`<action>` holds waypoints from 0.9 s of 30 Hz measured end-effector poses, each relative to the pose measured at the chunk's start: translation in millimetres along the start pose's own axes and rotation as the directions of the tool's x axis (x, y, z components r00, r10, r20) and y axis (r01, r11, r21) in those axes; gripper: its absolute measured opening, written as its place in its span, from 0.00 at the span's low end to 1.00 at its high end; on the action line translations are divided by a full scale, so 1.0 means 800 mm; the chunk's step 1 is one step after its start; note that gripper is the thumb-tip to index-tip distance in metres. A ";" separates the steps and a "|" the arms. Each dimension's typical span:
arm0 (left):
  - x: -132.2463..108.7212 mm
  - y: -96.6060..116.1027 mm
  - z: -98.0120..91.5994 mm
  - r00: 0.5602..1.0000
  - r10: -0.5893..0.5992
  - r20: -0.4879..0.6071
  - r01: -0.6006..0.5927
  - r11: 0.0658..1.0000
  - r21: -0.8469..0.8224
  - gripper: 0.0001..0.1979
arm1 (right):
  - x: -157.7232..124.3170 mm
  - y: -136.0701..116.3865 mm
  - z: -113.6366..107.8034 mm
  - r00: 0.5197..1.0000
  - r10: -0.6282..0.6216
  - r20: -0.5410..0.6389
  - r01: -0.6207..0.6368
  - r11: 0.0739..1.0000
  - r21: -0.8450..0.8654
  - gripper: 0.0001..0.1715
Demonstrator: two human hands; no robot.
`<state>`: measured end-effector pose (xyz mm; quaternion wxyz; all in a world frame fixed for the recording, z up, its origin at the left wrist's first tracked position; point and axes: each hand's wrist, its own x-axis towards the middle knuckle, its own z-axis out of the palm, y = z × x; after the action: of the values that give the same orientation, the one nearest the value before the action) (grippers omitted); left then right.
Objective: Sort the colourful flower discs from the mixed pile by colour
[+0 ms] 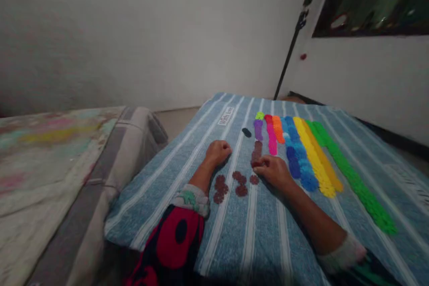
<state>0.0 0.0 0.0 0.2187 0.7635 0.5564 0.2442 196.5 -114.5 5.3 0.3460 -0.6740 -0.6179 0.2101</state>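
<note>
R hand point(275, 172) is almost closed: thumb & fingertips look pinched on a brown pc point(255, 164), at the near end of the brown row point(257, 149). L hand point(218, 152) is curled up in a loose fist on the striped cloth point(161, 178), left of that row; can't tell if smth is inside. Loose brown pcs point(220, 187) lie b/w the two wrists, one just nearer than R fingertips. A dark pc point(246, 132) sits past L hand, a bit to its right. Past R hand are the purple row point(258, 130) & pink row point(272, 138); off to its right, the yellow row point(313, 156) & green row point(355, 178).

To do this bit well, I'd say: pinch the edge lightly, lap it evenly on the last pc, & line it up w/ the row. Press softly, then let go slowly, b/c a quick tug could shift the row. Mind the L sleeve point(179, 232) near the loose pcs.
</note>
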 end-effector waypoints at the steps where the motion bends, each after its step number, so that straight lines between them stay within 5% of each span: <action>1: 0.000 0.000 0.001 1.000 0.001 0.001 -0.001 1.000 -0.001 0.10 | 0.000 0.002 -0.001 1.000 -0.009 -0.016 0.009 1.000 0.000 0.08; 27: -0.001 0.000 -0.001 1.000 0.007 -0.025 -0.007 0.999 -0.035 0.09 | -0.004 0.023 -0.006 0.999 0.000 0.034 0.003 0.994 -0.110 0.09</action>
<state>-0.8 -0.3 0.3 0.2242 0.7583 0.5521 0.2643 212.0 -118.1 -5.6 0.2980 -0.6879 -0.6348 0.1870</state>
